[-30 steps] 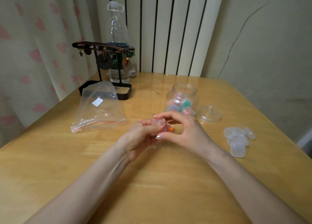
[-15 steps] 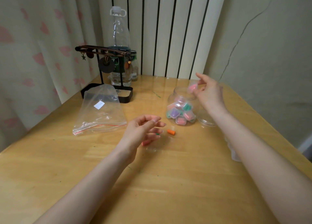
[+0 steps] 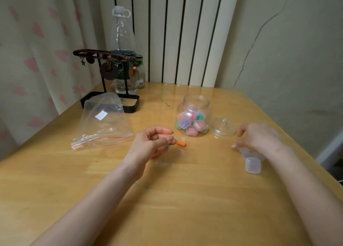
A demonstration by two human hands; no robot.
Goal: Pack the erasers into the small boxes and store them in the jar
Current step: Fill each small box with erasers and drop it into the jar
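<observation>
erasers packed in small boxes (image 3: 192, 126) sit piled in the bottom of an open glass jar (image 3: 196, 100) at the middle of a wooden tabletop (image 3: 185, 208), with the jar's clear lid (image 3: 223, 129) lying just to its right. a loose orange eraser (image 3: 181, 143) lies on the tabletop in front of the jar, just beside the fingertips of the left hand (image 3: 152, 143), which hovers with its fingers loosely curled and thumb and forefinger apart; a green bit (image 3: 166, 146) shows under the thumb, contact unclear. the right hand (image 3: 259, 136), blurred, arches fingers-down over a cluster of empty boxes (image 3: 253, 165) near the right edge; whether it has hold of one cannot be told. a clear zip bag (image 3: 104, 123) lies at left, before a black stand (image 3: 109, 75) and a plastic bottle (image 3: 123, 47).
</observation>
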